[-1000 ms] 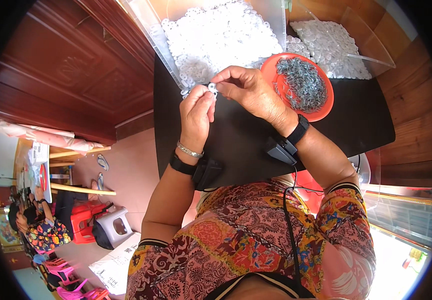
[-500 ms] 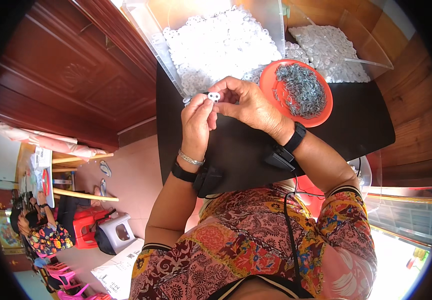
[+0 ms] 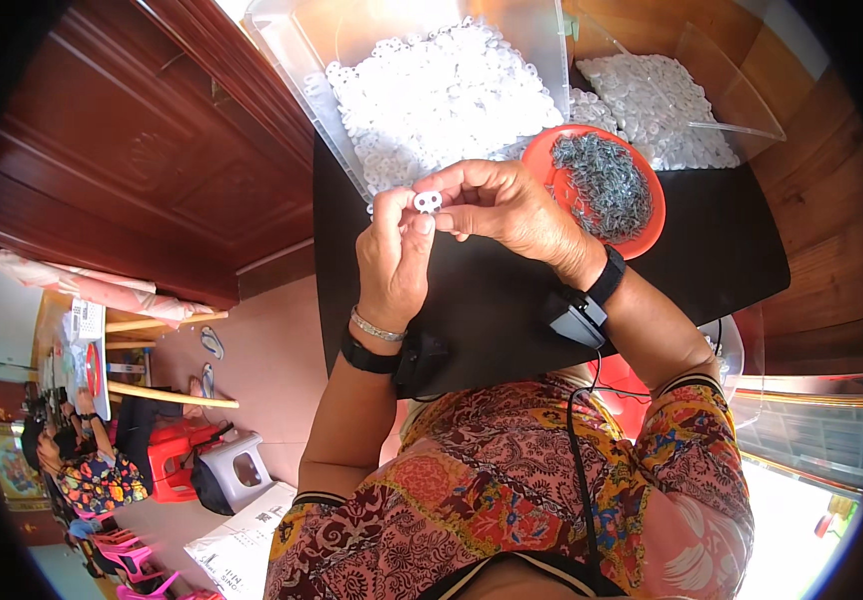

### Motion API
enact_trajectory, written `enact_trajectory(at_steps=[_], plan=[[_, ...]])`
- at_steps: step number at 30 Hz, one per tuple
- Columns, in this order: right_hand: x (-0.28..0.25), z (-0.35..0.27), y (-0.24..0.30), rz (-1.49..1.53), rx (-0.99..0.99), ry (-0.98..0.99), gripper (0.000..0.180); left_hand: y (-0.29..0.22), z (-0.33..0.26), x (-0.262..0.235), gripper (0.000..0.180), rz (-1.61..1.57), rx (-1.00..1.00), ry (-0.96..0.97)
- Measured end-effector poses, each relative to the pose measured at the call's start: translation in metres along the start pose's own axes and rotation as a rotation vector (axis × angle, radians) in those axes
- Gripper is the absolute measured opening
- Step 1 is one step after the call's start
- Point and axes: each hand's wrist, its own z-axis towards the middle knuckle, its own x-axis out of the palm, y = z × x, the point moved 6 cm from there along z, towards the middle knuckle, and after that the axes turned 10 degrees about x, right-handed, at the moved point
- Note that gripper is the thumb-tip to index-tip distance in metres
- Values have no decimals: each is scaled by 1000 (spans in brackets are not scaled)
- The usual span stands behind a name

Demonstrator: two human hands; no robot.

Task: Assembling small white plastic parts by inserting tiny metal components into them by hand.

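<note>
Together both hands (image 3: 452, 225) pinch a small white plastic piece (image 3: 428, 201).

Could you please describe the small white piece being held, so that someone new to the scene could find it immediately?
Start at the black table, with its clear bin of white parts and orange bowl of grey metal bits. Above the near edge, the left hand and right hand meet. The small white piece is pinched between their fingertips; unlike the heaped pieces, it is alone, raised, showing two dark holes.
</note>
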Motion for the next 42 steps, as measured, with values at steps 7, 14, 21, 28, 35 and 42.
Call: enact_trajectory(at_steps=[7,14,21,28,35,42], plan=[[13,-10,13,-122,-108,-11,30,-23,3,-7,27,269,285,-13],[32,-22,29,-225,-250,-12,28,-33,-5,-14,29,284,485,-121],[39,-27,32,-243,-272,0,25,-31,-12,-13,30,278,552,-182],[41,-32,39,-289,-304,-40,25,-40,-18,-11,28,308,639,-197],[45,-32,42,-376,-374,3,25,-40,-19,-12,26,308,635,-224],[38,-27,31,-273,-258,-69,23,-32,-16,-8,24,235,506,-244]])
